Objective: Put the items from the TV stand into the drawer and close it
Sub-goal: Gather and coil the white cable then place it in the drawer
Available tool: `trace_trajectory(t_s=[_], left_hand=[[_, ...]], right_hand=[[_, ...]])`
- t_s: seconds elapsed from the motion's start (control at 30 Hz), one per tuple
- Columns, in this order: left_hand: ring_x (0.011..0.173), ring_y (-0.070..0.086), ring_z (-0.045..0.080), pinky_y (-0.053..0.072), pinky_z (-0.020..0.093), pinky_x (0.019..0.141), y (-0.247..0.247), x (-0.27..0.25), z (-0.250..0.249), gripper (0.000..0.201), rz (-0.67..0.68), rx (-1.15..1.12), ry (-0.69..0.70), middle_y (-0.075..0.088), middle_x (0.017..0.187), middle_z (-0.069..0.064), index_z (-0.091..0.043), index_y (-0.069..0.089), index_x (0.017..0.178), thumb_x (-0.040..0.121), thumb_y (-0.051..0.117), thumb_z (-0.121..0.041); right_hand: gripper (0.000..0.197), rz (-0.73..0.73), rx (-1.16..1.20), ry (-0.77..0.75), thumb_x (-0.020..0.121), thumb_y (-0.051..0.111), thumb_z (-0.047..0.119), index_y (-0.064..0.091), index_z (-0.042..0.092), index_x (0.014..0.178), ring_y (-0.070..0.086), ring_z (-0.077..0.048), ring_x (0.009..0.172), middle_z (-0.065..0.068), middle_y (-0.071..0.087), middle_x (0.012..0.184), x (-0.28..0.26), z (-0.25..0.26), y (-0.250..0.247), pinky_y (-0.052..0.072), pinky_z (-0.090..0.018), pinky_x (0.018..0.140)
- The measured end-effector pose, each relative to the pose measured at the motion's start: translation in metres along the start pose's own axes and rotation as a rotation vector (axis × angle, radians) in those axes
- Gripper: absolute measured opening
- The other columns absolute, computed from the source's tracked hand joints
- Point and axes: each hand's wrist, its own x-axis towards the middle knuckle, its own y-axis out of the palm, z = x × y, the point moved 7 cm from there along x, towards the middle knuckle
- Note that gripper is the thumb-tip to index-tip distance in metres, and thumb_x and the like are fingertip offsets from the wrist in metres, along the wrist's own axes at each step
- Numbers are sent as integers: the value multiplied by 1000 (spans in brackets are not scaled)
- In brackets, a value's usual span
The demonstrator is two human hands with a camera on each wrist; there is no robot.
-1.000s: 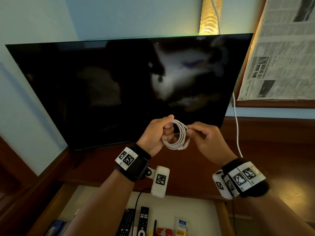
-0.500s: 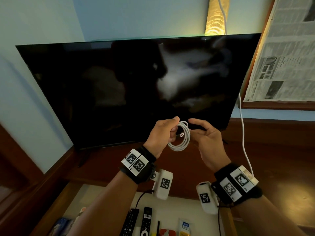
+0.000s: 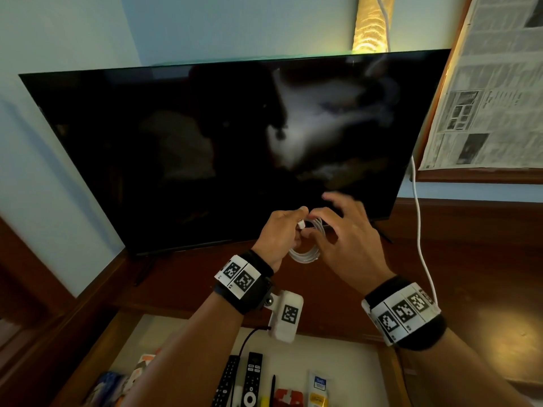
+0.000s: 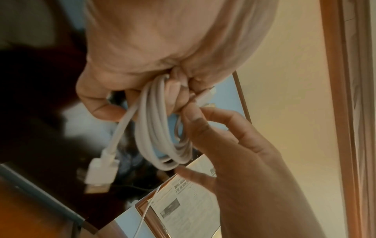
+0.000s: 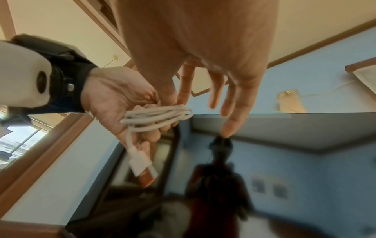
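Since half a second ago, our right hand [image 3: 349,242] has closed in on the coiled white cable [image 3: 305,254], its fingers [image 5: 230,112] now spread and straight, thumb and forefinger just touching the loops rather than gripping. Our left hand [image 3: 282,233] holds the coil, fingers curled round the bundled loops, so they cannot spring apart; one plug [image 4: 100,173] dangles free below the fist, and a smaller plug [image 3: 301,224] pokes out by the thumb. Both hands are raised in front of the TV [image 3: 205,148], near its lower edge, wrists bent upward. The cable is thus in the air, above the stand and not yet in the open drawer [image 3: 338,365] below the TV, where remotes [image 3: 252,377] already lie. We judge the coil is being tidied before going down.
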Motion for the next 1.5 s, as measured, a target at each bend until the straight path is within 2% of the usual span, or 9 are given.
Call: trace_trajectory(t_s=[0.07, 0.13, 0.27, 0.53, 0.87, 0.93, 1.03, 1.27, 1.5], left_hand=[[43, 35, 3, 29, 17, 44, 2, 0, 0, 26, 6, 26, 4, 40, 62, -1, -4, 66, 100, 108, 46, -18], [43, 37, 3, 30, 18, 44, 4, 0, 1, 28, 14, 48, 5, 45, 63, -1, -9, 63, 91, 106, 40, -8], [43, 33, 4, 28, 20, 45, 8, 2, 8, 33, 31, 44, -41, 45, 59, -4, -9, 59, 85, 105, 33, -3], [45, 28, 7, 27, 19, 44, 15, 5, 14, 34, 56, 87, -43, 33, 62, 0, -12, 48, 70, 103, 42, -5], [51, 22, 13, 21, 31, 60, -4, -12, 1, 47, 233, -141, 52, 27, 54, -7, -20, 41, 63, 110, 44, -28], [51, 21, 12, 18, 30, 57, -2, -12, -7, 48, 206, -84, 127, 26, 55, -6, -19, 39, 63, 111, 42, -27], [50, 23, 10, 20, 26, 53, -6, -6, -17, 49, 117, 38, 219, 27, 56, -7, -19, 38, 62, 110, 41, -26], [46, 33, 3, 30, 25, 55, -2, -2, -19, 51, 34, 259, 296, 38, 50, -13, -25, 44, 59, 109, 44, -29], [52, 44, 7, 39, 30, 59, 10, 1, -3, 46, 83, 184, 213, 45, 57, -7, -15, 49, 69, 110, 42, -34]], right_hand=[[34, -12, -13, -50, 90, 72, 36, 67, 28, 123, 41, -26, 135, -5, 45, 145, 2, 2, -1, 51, -34, 92], [34, -6, 10, -153, 90, 71, 25, 68, 26, 125, 43, -26, 129, -5, 48, 141, 2, 8, -2, 47, -43, 99], [20, -72, 117, -272, 91, 73, 11, 75, 17, 110, 53, -20, 109, 0, 63, 118, 4, 11, -8, 46, -41, 90], [26, -29, 578, -146, 91, 69, -1, 70, 11, 114, 71, -9, 90, 4, 72, 95, 18, 15, -20, 59, -28, 80], [17, -54, 285, -203, 93, 66, -3, 76, 6, 104, 62, -8, 95, -1, 70, 100, 14, -16, -10, 51, -20, 85], [14, -76, 297, -109, 91, 69, 1, 77, 10, 99, 58, -12, 98, 3, 69, 98, 10, -18, -1, 47, -21, 85], [17, 43, 749, 214, 91, 71, 3, 79, 16, 98, 72, -12, 89, 4, 78, 90, 3, -26, 17, 53, -20, 79], [38, 203, 1547, 580, 99, 47, -1, 58, 5, 135, 70, -33, 97, -25, 73, 104, -14, -18, 33, 56, -41, 89], [22, 72, 753, 240, 109, 45, 20, 67, 14, 110, 68, -7, 86, 3, 71, 94, -6, 1, 20, 49, -14, 74]])
